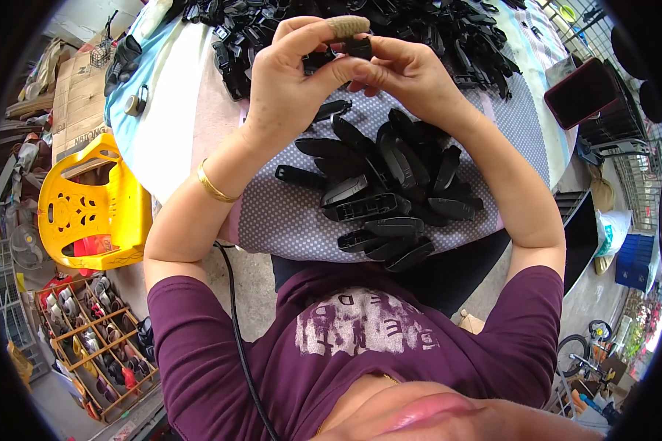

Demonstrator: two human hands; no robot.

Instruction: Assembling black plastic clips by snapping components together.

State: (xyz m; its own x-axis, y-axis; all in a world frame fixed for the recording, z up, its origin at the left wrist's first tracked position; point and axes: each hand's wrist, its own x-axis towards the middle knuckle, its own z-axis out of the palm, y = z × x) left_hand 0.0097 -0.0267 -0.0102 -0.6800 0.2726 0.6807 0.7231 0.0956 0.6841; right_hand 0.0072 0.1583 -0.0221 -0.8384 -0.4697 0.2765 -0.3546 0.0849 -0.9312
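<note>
Above the far half of the table, my left hand (290, 70) and my right hand (410, 73) meet, both closed on a small black plastic part (358, 48). A tan knitted cover (348, 27) sits on a finger of my left hand. My fingers hide much of the part, so its full shape cannot be made out. Nearer to me, below my hands, lies a loose pile of long, curved black plastic pieces (397, 158). A much larger heap of black plastic parts (478, 48) spreads behind my hands.
A patterned cloth (272, 209) covers the table. On its left part rests a small round object (134, 101). A yellow plastic chair (129, 213) stands left, beyond a shoe rack (103, 338). At right is a dark-screened phone-like device (582, 93). A black cable (235, 316) runs past my left side.
</note>
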